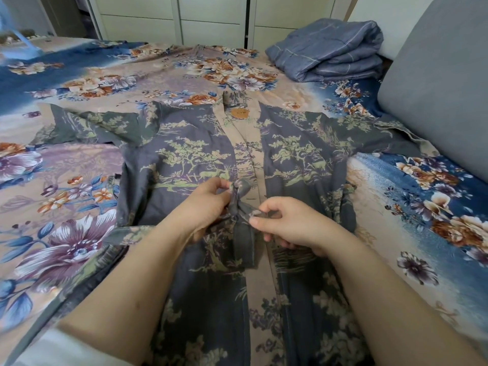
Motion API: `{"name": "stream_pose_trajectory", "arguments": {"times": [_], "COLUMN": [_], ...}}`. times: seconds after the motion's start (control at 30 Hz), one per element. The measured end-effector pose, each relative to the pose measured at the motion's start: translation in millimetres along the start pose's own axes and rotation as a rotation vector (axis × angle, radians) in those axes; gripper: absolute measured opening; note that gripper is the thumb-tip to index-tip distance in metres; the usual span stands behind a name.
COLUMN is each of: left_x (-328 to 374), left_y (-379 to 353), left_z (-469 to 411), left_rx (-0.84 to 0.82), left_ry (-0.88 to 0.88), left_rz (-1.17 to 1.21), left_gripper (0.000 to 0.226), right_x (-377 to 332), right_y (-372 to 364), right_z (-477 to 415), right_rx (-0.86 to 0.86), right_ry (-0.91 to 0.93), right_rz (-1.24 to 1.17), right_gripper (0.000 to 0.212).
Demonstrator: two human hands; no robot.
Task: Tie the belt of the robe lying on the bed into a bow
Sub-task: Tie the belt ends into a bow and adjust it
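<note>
A grey-blue robe (190, 154) with a green tree print lies face up on the bed, sleeves spread out. Its belt (239, 199) is gathered at the waist in the middle. My left hand (208, 204) pinches an upright loop of the belt from the left. My right hand (287, 220) pinches another piece of the belt just to the right of the knot. A loose belt end (243, 241) hangs down between my wrists toward me. The belt's far parts at the robe's sides are partly hidden by folds.
The bed wears a floral sheet (79, 180) in blue, purple and orange. A folded blue-grey quilt (330, 48) lies at the back right. A grey padded headboard (435, 88) runs along the right edge. White wardrobe doors (211, 19) stand behind the bed.
</note>
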State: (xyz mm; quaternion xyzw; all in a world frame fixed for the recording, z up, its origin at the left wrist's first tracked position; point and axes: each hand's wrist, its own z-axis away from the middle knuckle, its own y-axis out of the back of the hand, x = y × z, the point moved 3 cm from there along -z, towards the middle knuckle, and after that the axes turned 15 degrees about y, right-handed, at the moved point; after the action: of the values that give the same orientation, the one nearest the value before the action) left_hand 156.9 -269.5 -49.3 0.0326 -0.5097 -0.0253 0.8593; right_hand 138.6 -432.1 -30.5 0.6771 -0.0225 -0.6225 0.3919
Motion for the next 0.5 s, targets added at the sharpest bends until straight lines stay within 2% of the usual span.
{"name": "stream_pose_trajectory", "arguments": {"times": [0.13,0.2,0.3,0.37,0.43,0.5], "left_x": [2.1,2.1,1.7,2.7,3.0,1.8], "left_y": [1.7,1.5,1.1,1.6,0.4,-0.8], "left_z": [-0.5,-2.5,-4.4,-3.5,-2.1,-1.5], "left_rx": [0.08,0.11,0.137,0.136,0.103,0.077], "left_ry": [0.002,-0.007,-0.005,-0.006,-0.006,0.006], "left_rz": [-0.062,-0.091,-0.073,-0.047,-0.038,-0.05], "left_gripper": [0.023,0.024,0.015,0.01,0.01,0.011], "right_x": [5.3,11.2,24.9,31.3,28.4,19.7], "right_y": [15.7,17.2,10.6,8.1,16.3,27.5], "right_z": [13.1,19.7,29.8,33.7,32.2,26.8], "right_rx": [-0.103,-0.193,-0.389,-0.459,-0.41,-0.207], "right_ry": [-0.069,-0.135,-0.278,-0.35,-0.288,-0.169], "right_rz": [0.151,0.246,0.388,0.383,0.44,0.491], "right_gripper": [0.033,0.031,0.03,0.03,0.031,0.034]}}
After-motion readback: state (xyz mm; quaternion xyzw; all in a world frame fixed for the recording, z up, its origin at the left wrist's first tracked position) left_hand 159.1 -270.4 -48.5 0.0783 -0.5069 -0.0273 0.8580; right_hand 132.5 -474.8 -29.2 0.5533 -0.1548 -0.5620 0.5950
